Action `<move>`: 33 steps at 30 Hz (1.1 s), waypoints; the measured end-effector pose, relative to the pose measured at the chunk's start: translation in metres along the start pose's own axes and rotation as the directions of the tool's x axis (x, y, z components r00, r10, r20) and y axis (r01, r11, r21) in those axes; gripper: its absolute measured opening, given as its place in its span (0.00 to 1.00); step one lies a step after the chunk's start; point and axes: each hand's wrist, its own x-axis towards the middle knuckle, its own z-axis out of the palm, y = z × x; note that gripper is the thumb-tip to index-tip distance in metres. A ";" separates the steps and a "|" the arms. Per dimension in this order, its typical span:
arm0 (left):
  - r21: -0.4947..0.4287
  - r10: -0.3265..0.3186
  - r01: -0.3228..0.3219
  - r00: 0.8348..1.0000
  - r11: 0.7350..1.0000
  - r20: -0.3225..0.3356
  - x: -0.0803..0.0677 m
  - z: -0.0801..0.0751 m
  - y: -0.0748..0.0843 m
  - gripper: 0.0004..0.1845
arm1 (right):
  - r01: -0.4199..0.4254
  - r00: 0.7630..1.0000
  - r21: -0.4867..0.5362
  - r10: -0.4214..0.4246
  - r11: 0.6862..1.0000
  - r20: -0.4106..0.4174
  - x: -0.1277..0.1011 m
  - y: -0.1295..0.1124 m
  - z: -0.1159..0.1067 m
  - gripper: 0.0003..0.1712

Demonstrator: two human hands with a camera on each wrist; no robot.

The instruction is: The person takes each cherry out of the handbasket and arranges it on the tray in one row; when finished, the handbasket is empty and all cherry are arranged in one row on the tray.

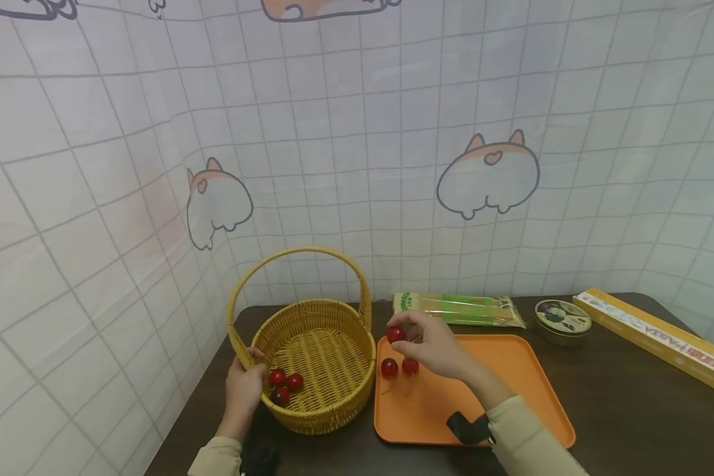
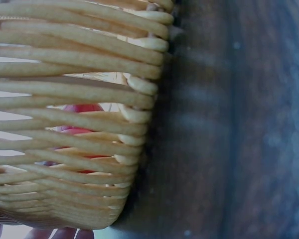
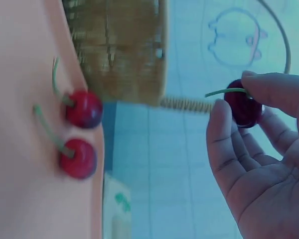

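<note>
Lower centre of the head view: cherry lifted, on its way from tray to basket.

At the frame's middle, the right hand [image 1: 434, 347] pinches a dark red cherry [image 1: 396, 334] above the flat orange plastic tray [image 1: 512, 377], where two cherries [image 1: 399, 367] remain. The left hand [image 1: 244, 390] grips the woven yellow wicker basket [image 1: 318, 357] by its rim, three cherries [image 1: 284, 385] inside. Next, likely: carry leftward over the rim and release.
</note>
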 end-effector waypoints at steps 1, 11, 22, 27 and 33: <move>0.000 -0.002 0.002 1.000 1.000 0.000 0.000 0.000 -0.001 0.15 | -0.007 1.000 0.004 0.007 1.000 -0.002 0.000 0.004 -0.003 0.19; 0.002 0.008 -0.008 1.000 1.000 0.002 0.001 -0.001 -0.001 0.15 | -0.171 0.985 0.012 0.171 0.985 -0.032 -0.001 0.038 -0.026 0.20; -0.021 -0.005 0.005 1.000 1.000 0.006 0.001 0.000 -0.002 0.14 | -0.226 0.973 0.021 0.227 0.974 -0.043 -0.008 0.057 -0.040 0.23; -0.026 0.004 -0.004 1.000 1.000 0.006 0.002 0.001 -0.001 0.14 | -0.259 0.965 0.070 0.261 0.963 -0.022 -0.011 0.066 -0.042 0.24; 0.008 0.013 -0.012 1.000 1.000 -0.003 0.002 0.001 -0.001 0.14 | -0.284 0.958 0.005 0.283 0.959 0.035 -0.014 0.070 -0.043 0.21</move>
